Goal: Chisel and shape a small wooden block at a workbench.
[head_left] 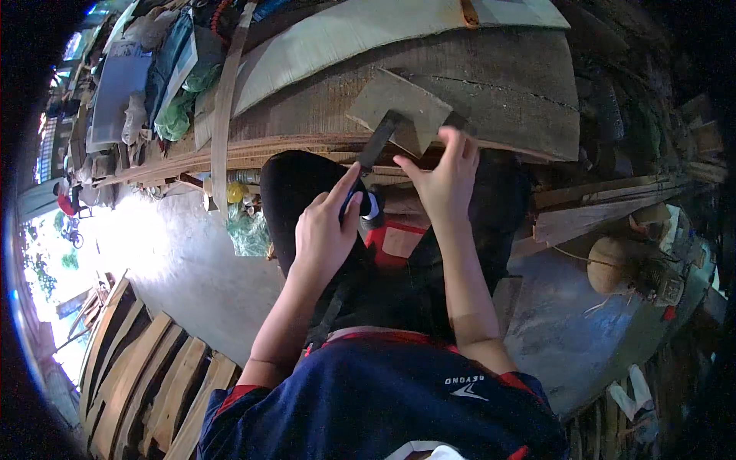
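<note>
My left hand [326,234] is closed round the lower part of a dark, flat, straight tool [377,140], index finger lying along it. The tool's upper end rests on a small square board [383,100] lying askew on a wide wooden plank [506,77]. My right hand [448,184] is open at the board's lower right, thumb and fingers apart and curled; a dark edge shows behind its fingertips, too unclear to name. My bent dark-clad legs are under the plank's front edge.
A long pale board [322,34] lies behind the plank, and an upright strip [226,100] crosses its left part. Bags [180,115] pile at upper left. Cut timber [153,368] stands at lower left. A round tan object [606,264] is at right. A distant person [67,199] appears at far left.
</note>
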A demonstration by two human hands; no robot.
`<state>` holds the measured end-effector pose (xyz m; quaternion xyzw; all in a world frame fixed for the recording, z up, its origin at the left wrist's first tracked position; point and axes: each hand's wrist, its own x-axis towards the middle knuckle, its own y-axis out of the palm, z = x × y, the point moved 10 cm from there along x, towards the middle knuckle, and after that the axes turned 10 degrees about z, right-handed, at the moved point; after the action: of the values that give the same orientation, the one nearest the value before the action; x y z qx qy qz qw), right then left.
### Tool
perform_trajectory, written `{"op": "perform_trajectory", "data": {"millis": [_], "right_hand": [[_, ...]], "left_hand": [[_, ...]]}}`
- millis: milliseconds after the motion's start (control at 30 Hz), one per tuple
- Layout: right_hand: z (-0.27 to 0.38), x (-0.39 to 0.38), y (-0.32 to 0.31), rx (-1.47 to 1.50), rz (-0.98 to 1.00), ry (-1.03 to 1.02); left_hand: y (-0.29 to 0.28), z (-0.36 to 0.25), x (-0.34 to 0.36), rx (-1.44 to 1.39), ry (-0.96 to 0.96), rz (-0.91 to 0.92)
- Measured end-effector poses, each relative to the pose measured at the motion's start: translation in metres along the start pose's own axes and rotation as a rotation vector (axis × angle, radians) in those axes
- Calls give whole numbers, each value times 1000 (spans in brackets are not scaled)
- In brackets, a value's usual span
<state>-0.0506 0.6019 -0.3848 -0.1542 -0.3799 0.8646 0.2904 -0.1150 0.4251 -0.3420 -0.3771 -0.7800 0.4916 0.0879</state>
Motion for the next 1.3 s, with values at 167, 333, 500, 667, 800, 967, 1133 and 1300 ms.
{"op": "perform_trajectory", "data": {"millis": [167, 333, 500, 667, 800, 967, 1133, 1300], "right_hand": [[4, 29, 2, -202, -139, -204], [-4, 40, 9, -160, -65, -284], [0, 40, 7, -103, -94, -308], [-1, 39, 3, -101, -144, -308], [-3, 41, 8, -162, -98, -281], [-2, 40, 4, -118, -146, -332], [0, 40, 5, -142, -153, -322], [-3, 40, 5, -152, -138, -306]], "left_hand": [[10, -15, 20, 69, 20, -26], [18, -13, 36, 122, -22, -24], [16, -26, 53, 160, 88, -104], [8, -33, 47, 128, 145, -88], [10, -27, 44, 162, 61, -13], [6, -30, 46, 144, 94, -33], [1, -30, 49, 140, 101, -44], [38, 17, 49, -650, -194, 258]]}}
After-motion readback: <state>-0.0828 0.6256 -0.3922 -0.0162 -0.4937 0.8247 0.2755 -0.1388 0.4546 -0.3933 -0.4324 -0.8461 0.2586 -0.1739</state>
